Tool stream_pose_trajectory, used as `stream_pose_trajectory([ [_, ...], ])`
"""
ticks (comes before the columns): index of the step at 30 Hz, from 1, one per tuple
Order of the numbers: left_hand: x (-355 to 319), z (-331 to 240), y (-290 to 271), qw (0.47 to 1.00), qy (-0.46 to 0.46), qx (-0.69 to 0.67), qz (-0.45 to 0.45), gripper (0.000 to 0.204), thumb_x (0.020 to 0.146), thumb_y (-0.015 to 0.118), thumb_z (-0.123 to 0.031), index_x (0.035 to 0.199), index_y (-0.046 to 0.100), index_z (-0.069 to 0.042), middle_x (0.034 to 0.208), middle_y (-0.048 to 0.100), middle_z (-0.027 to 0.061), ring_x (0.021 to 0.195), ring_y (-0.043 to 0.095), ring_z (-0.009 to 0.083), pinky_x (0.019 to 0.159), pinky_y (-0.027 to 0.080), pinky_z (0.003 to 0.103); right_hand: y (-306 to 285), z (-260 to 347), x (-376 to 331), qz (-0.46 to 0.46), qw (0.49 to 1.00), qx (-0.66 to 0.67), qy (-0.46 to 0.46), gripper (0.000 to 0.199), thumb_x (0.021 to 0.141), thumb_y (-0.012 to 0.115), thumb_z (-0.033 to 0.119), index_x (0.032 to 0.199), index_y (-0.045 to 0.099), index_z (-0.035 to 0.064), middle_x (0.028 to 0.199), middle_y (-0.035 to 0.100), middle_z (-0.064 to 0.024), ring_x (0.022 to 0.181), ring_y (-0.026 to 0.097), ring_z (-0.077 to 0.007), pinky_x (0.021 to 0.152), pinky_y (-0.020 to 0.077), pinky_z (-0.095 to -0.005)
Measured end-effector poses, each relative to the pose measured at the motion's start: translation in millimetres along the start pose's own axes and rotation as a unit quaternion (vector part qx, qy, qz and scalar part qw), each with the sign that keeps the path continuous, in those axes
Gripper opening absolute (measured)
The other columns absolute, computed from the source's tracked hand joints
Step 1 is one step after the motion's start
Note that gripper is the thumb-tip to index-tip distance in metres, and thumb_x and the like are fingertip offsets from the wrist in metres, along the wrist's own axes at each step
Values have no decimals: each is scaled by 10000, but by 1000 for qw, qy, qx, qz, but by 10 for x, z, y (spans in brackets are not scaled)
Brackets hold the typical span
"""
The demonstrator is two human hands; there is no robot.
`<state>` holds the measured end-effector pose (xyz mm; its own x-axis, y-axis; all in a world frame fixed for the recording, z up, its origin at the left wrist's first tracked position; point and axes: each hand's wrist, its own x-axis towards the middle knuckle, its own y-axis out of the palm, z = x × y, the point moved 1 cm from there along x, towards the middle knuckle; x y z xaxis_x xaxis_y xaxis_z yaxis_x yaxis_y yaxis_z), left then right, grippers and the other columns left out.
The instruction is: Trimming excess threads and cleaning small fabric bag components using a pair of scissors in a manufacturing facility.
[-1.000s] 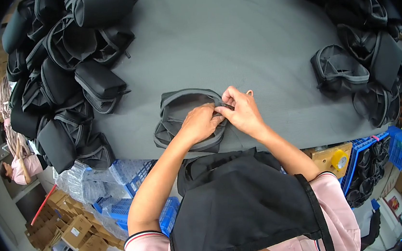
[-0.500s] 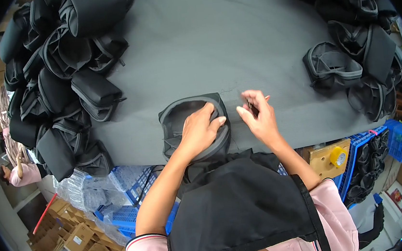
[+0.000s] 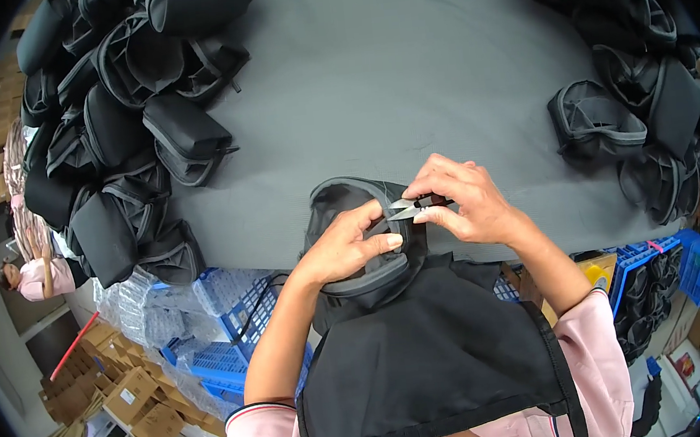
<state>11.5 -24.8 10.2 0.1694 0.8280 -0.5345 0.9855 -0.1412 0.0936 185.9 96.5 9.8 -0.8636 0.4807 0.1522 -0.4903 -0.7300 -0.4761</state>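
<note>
R hand [image 3: 465, 206] has small snips [image 3: 428, 202] gripped btwn thumb & fingers by the dark handles; the silvery blades stand slightly apart, tips at the R side of the rim of an open bag [image 3: 367, 287], blk w/ grey trim. L hand [image 3: 348, 244] grasps that same rim, thumb showing nr the blades; some fingertips hidden, so can't tell exactly where they press.

Open bag is at the near edge of the grey table [image 3: 405, 87], mouth up; can't tell if it rests fully on top. Just on its near side: person's blk apron [image 3: 429, 337]. Beyond & L of open bag, well apart: big pile of blk bags [image 3: 114, 127]. Well to its R: another heap of bags [image 3: 598, 120], grey-trimmed too. Lower L of it: bubble wrap [image 3: 144, 314] & blue crates [image 3: 220, 361], then cardboard boxes [image 3: 135, 395] farther out. Far L of it: a co-worker [image 3: 35, 278], pink top.
</note>
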Motion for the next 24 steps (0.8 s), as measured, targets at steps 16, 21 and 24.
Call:
stream_pose_trajectory([
  [16,-8,-33,-73,997,-48,13,51,417,805,664,-178,1152,523,8,1085,579,67,1035,494,135,912,389,298,59,64,-24,-55,998,2,-19,216,650,707,34,860,656,37,725,589,-71,592,565,-186,510,445,-279],
  [21,-9,-71,-27,998,40,-32,23,395,797,680,-202,1100,542,9,1014,592,58,968,508,125,852,413,288,20,127,-76,-119,993,5,5,226,650,711,40,866,646,32,728,579,-67,578,554,-189,495,439,-286],
  [24,-14,-59,-43,999,12,-18,28,406,795,684,-212,1104,540,9,1015,589,59,958,510,124,841,419,288,49,131,-42,-72,997,-14,-8,203,651,709,35,843,644,26,716,574,-66,573,548,-196,487,433,-285],
])
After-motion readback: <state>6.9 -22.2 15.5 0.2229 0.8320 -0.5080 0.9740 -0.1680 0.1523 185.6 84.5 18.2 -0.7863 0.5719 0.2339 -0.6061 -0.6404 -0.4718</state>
